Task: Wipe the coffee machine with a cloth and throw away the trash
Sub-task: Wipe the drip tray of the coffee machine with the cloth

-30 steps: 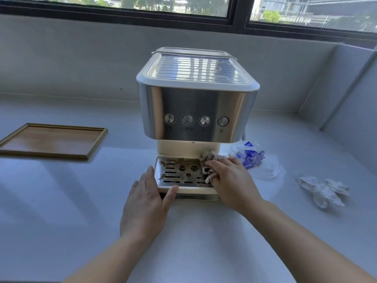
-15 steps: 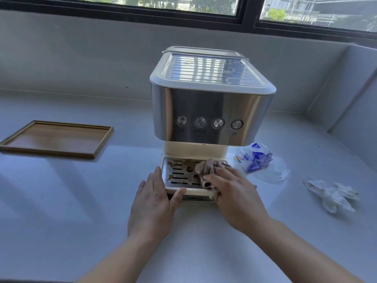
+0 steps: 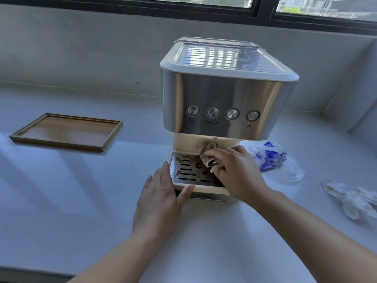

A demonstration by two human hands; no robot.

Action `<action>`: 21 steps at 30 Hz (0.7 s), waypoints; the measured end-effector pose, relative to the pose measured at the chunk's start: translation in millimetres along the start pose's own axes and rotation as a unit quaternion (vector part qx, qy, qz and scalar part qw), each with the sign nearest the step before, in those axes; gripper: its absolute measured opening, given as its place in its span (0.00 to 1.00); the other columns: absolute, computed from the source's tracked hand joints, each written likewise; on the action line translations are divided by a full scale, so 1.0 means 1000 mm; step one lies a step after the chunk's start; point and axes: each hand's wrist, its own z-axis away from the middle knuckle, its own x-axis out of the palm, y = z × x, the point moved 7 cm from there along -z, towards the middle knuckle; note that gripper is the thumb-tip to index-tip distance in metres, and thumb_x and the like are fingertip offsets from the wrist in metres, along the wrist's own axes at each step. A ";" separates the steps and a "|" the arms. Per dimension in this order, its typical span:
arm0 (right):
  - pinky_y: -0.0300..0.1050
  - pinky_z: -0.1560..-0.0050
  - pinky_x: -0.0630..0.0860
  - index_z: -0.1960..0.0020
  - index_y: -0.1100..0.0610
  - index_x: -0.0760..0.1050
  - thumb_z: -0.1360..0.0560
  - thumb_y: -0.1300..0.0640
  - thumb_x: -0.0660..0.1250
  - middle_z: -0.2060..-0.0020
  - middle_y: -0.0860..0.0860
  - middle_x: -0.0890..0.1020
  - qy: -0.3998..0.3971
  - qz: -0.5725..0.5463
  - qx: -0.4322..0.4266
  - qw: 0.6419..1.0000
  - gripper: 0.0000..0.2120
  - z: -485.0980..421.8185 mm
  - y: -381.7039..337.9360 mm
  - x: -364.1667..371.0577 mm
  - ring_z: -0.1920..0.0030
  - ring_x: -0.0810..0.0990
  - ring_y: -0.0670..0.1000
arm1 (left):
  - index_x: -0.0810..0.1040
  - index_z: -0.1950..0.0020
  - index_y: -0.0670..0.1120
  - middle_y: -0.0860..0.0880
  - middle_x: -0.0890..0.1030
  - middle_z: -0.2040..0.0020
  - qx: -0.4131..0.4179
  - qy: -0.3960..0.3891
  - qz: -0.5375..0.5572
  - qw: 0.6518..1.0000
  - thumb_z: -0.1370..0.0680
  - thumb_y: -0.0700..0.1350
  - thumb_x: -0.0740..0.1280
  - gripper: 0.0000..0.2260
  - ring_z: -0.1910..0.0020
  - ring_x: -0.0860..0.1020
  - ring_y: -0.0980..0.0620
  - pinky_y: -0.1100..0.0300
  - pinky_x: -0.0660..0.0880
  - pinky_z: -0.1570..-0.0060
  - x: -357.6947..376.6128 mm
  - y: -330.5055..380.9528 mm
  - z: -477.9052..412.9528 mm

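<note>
Right hand (image 3: 239,173), fingers clamped on a cloth (image 3: 208,156), presses the coffee machine's (image 3: 224,99) drip tray (image 3: 206,188) (stained brown); left hand (image 3: 159,201), fingers straight, rests against its corner.

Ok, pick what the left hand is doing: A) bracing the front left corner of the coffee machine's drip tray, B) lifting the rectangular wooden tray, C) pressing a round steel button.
A: the left hand lies open, thumb on the front rim of the cream drip tray of the steel coffee machine; the right hand grips the beige cloth.
</note>
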 end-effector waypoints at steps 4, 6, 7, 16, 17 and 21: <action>0.52 0.45 0.72 0.33 0.38 0.69 0.25 0.53 0.61 0.38 0.36 0.76 -0.073 0.051 -0.070 0.994 0.22 -0.013 -0.018 0.018 0.41 0.69 0.53 | 0.49 0.21 0.49 0.50 0.63 0.23 0.002 -0.002 -0.008 1.000 0.28 0.74 0.43 0.43 0.26 0.60 0.52 0.53 0.59 0.26 -0.001 0.001 0.000; 0.51 0.50 0.71 0.32 0.36 0.67 0.24 0.53 0.59 0.38 0.35 0.76 -0.103 0.086 -0.082 0.988 0.23 -0.016 -0.012 0.019 0.40 0.67 0.52 | 0.49 0.21 0.48 0.50 0.63 0.23 0.001 -0.004 -0.008 1.000 0.28 0.73 0.44 0.42 0.25 0.59 0.52 0.53 0.58 0.26 -0.002 0.002 0.000; 0.50 0.52 0.69 0.33 0.36 0.68 0.24 0.54 0.59 0.39 0.35 0.77 -0.106 0.090 -0.078 0.987 0.22 -0.015 -0.005 0.018 0.41 0.68 0.52 | 0.49 0.21 0.48 0.50 0.63 0.23 0.001 -0.006 -0.008 1.000 0.27 0.73 0.44 0.42 0.25 0.59 0.52 0.53 0.58 0.25 -0.002 0.002 0.000; 0.54 0.47 0.71 0.41 0.40 0.79 0.25 0.47 0.52 0.47 0.39 0.84 -0.011 0.028 0.034 0.999 0.20 0.011 0.000 0.003 0.51 0.69 0.53 | 0.50 0.21 0.48 0.51 0.65 0.25 0.011 -0.001 0.001 1.000 0.27 0.73 0.44 0.41 0.28 0.59 0.53 0.53 0.59 0.26 0.000 0.007 -0.001; 0.54 0.46 0.71 0.41 0.40 0.78 0.25 0.46 0.51 0.46 0.39 0.83 -0.025 0.025 0.019 0.999 0.21 0.011 -0.008 0.007 0.49 0.70 0.54 | 0.50 0.21 0.48 0.51 0.65 0.25 0.011 -0.004 0.004 1.000 0.27 0.73 0.45 0.41 0.28 0.60 0.52 0.53 0.58 0.26 -0.001 0.005 0.000; 0.51 0.49 0.72 0.43 0.47 0.82 0.28 0.56 0.66 0.49 0.43 0.85 -0.003 0.030 -0.004 1.000 0.15 0.023 0.006 -0.005 0.54 0.72 0.56 | 0.49 0.21 0.49 0.52 0.65 0.25 0.007 -0.003 0.010 1.000 0.27 0.72 0.46 0.41 0.28 0.60 0.52 0.53 0.58 0.26 -0.002 0.003 0.001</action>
